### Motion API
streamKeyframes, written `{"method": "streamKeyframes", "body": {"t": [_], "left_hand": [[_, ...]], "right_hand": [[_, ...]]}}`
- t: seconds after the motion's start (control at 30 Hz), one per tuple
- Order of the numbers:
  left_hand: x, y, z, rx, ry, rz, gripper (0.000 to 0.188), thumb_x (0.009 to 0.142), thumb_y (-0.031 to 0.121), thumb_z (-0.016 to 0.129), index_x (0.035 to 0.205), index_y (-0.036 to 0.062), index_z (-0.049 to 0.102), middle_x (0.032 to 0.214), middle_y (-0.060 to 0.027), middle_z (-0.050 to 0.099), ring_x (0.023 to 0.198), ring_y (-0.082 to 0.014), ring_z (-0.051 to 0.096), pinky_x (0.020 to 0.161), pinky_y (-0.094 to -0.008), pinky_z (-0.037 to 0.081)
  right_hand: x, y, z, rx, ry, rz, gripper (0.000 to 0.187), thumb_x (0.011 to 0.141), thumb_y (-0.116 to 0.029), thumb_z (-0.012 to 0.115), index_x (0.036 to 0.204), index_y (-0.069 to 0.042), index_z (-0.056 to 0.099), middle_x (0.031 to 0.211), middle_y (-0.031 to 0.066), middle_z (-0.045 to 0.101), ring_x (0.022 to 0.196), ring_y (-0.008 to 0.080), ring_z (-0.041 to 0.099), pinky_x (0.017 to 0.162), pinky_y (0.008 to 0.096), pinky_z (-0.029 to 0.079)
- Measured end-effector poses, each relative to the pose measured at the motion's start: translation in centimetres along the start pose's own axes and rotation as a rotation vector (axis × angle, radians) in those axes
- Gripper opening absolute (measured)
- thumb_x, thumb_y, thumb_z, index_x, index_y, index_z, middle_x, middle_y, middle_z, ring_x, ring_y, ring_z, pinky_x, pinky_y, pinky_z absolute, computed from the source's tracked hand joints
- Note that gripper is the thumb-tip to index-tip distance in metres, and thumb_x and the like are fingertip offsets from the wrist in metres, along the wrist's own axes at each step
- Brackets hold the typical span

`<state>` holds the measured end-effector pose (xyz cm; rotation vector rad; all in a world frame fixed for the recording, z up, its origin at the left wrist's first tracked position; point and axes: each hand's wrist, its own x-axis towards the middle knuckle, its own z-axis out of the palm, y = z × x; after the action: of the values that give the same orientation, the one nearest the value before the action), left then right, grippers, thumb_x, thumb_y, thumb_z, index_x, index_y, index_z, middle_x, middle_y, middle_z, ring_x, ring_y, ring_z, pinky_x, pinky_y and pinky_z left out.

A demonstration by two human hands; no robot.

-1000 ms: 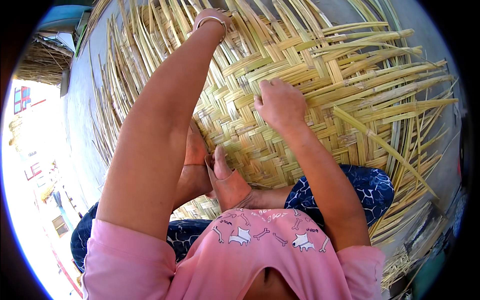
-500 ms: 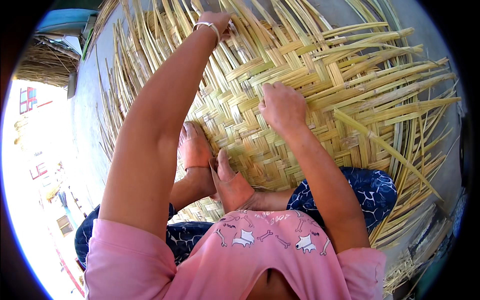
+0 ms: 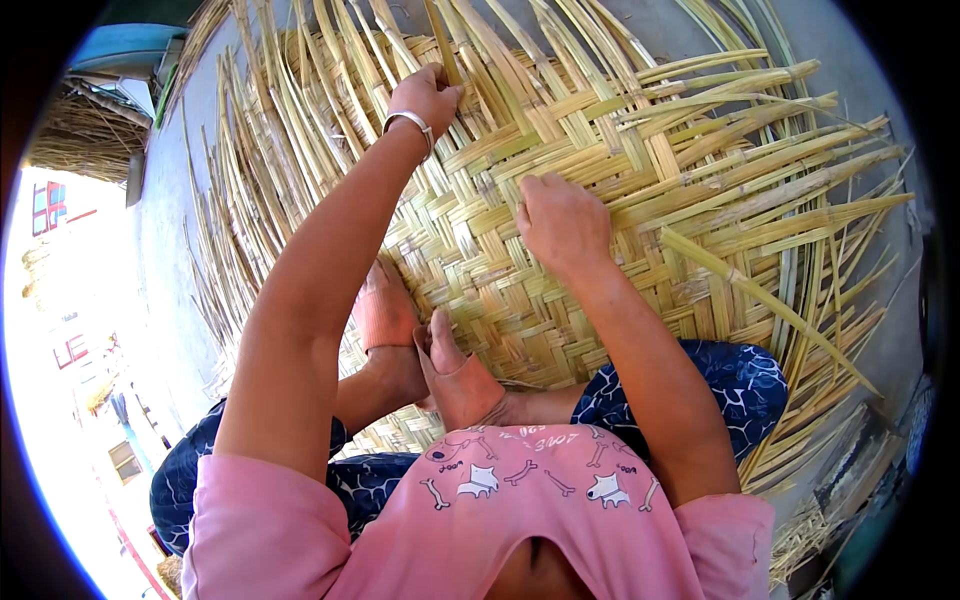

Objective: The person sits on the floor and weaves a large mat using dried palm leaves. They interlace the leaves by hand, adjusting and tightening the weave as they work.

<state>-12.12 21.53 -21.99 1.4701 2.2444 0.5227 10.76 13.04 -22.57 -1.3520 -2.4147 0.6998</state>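
Observation:
A partly woven mat of pale yellow-green split cane lies on the ground before me, its loose strips fanning out at the far side and the right. My left hand, with a light bangle at the wrist, is closed at the far part of the weave on an upright cane strip that rises from its fingers. Nearer and to the right, my right hand is curled with its knuckles up, low over the woven part. Its fingertips are turned under, so what they hold, if anything, is hidden.
My feet, in orange-pink coverings, rest on the mat's near part. One thicker loose cane piece lies slantwise over the strips at right. Grey ground borders the mat. A brushwood stack and a blue object stand far left.
My left hand has come nearer from the far edge, and its elbow bends more. The right hand stays at nearly the same spot, still curled.

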Motion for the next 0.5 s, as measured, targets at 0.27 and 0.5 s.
{"method": "streamKeyframes", "body": {"t": [0.27,0.5], "left_hand": [[-2.0,-0.6,1.4,0.030,0.174,-0.064,0.037,0.084,0.030,0.067,0.112,0.0054,0.065,0.088,-0.0117,0.071,0.079,-0.0246,0.068,0.074,-0.0359,0.053],[-8.2,2.3,4.8,0.088,0.302,-0.001,0.056,0.087,0.028,0.068,0.134,0.0051,0.047,0.123,-0.0172,0.056,0.099,-0.0264,0.063,0.082,-0.0404,0.053]], "right_hand": [[-0.1,-0.3,0.4,-0.058,0.022,-0.040,0.013,0.080,-0.017,0.063,0.088,-0.008,0.059,0.084,0.0116,0.063,0.079,0.0317,0.064,0.067,0.0443,0.052],[-0.3,0.2,0.3,-0.048,0.082,-0.085,0.009,0.080,-0.015,0.059,0.085,-0.008,0.061,0.082,0.0128,0.063,0.076,0.0321,0.065,0.066,0.0442,0.053]]}}
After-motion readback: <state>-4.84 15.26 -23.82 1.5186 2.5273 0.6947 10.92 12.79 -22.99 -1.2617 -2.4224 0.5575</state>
